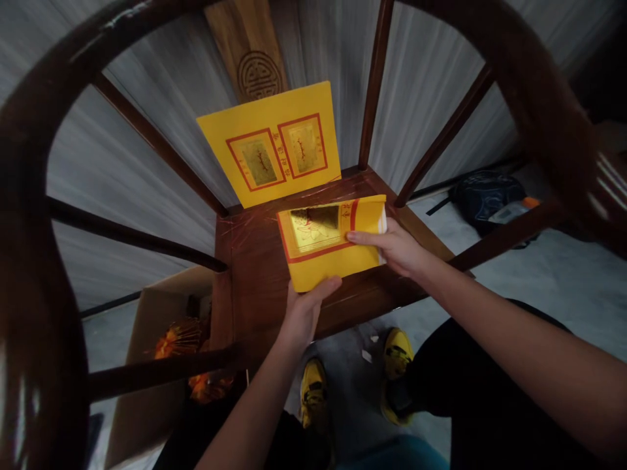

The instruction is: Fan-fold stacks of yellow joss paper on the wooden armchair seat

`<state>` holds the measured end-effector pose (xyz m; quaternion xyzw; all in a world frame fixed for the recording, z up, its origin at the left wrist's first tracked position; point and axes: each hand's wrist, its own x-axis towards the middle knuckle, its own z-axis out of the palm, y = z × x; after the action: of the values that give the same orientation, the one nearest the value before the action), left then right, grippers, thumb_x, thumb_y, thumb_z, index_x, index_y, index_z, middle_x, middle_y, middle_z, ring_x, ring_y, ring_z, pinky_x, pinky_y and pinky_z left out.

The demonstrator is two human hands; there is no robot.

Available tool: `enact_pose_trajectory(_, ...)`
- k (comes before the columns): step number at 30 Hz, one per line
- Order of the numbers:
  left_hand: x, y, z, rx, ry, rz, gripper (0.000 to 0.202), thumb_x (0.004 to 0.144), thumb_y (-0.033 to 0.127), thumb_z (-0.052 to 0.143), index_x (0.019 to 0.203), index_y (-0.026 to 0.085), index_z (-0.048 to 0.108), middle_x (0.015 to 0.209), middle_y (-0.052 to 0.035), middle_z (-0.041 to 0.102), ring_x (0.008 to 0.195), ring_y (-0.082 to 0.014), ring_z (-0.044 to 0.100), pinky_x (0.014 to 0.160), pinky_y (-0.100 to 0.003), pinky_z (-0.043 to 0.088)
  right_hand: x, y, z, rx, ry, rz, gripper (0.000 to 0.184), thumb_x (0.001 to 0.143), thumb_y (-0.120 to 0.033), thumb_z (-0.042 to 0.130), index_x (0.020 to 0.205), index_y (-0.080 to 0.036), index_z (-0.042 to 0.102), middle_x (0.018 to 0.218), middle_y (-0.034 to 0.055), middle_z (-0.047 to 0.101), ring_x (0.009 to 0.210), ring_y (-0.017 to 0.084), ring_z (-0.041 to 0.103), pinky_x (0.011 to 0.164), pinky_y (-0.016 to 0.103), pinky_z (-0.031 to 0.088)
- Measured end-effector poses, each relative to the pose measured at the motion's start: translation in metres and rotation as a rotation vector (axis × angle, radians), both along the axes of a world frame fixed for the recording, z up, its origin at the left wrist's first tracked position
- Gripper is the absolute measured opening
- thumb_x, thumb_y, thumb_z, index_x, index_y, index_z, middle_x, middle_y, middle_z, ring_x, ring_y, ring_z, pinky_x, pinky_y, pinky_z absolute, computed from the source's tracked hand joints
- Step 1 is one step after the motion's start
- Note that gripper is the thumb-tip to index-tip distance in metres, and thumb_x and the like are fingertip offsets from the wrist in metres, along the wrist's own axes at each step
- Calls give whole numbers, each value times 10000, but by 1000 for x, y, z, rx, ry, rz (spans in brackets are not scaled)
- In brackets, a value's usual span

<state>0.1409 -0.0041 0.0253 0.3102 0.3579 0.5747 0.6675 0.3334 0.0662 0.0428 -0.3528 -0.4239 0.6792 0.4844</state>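
Observation:
A stack of yellow paper sheets (327, 245) with red borders and a gold square lies folded over the dark wooden chair seat (255, 261). My left hand (304, 310) grips its near lower edge, thumb on top. My right hand (394, 247) pinches the right side of the stack, fingers closed on the folded edge. A second yellow sheet (274, 143) with two red-framed gold panels leans upright against the chair's carved back splat (249, 52).
The chair's curved dark armrest rail (44, 215) and spindles ring the seat. An open cardboard box (157, 352) with orange and gold items sits on the floor at left. A dark bag (484, 196) lies at right. My yellow shoes (313, 388) stand below the seat.

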Motion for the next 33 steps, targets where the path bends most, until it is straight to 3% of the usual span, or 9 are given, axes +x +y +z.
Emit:
enact_pose_trajectory(2,-18,6,-4,-42,14,-137,566,589,300,986,1104,188,780,1157,-98,810,1305,-366,670,1166,-502,515,12,2,-2,26,-36,0,430,729,-319,958,1118,-202,816,1208,92,806,1044,281,782,962,410,653)
enact_pose_trajectory(5,-37,15,-1,-73,94,-165,690,518,408,1010,1125,180,776,1151,-108,811,1206,-375,721,1103,-502,556,19,0,-10,62,-92,97,406,716,-317,963,1082,-210,822,1153,76,819,990,249,787,955,398,647)
enact_pose_trajectory(8,-39,18,10,-34,286,-213,649,613,360,1001,1190,190,759,1181,-96,806,1155,-329,748,1074,-460,576,19,-8,-16,119,-157,183,419,704,-349,964,1072,-205,824,1061,57,830,967,236,784,952,396,638)
enact_pose_trajectory(13,-26,14,27,133,505,-235,445,731,355,951,1107,174,797,1159,-124,808,1109,-305,763,1046,-428,595,21,-25,-16,229,-279,159,374,763,-415,916,1070,-221,827,1107,57,825,1037,262,773,989,421,622)
enact_pose_trajectory(17,-19,14,22,89,504,-167,391,666,330,984,977,171,808,1086,-132,812,1007,-315,779,971,-437,626,23,-30,-15,257,-369,101,411,748,-445,917,1086,-231,821,1117,66,823,1060,298,766,990,459,624)
enact_pose_trajectory(21,-19,17,15,76,491,-112,408,626,289,999,976,184,815,1088,-132,807,1018,-322,771,975,-446,621,22,-28,-19,250,-401,76,391,735,-454,914,1035,-223,817,1067,67,824,1066,307,759,1014,485,608)
enact_pose_trajectory(28,-42,10,40,143,649,-323,410,728,323,942,1109,207,846,1078,-78,824,1007,-306,771,911,-377,620,30,-18,-21,252,-468,114,359,678,-493,925,903,-247,790,956,48,809,956,297,752,947,474,626)
enact_pose_trajectory(33,-45,7,36,251,866,-205,224,800,343,883,983,215,871,896,-22,818,774,-221,730,719,-287,576,33,-15,-16,199,-500,30,383,586,-483,977,831,-275,768,897,57,795,888,309,729,852,465,635)
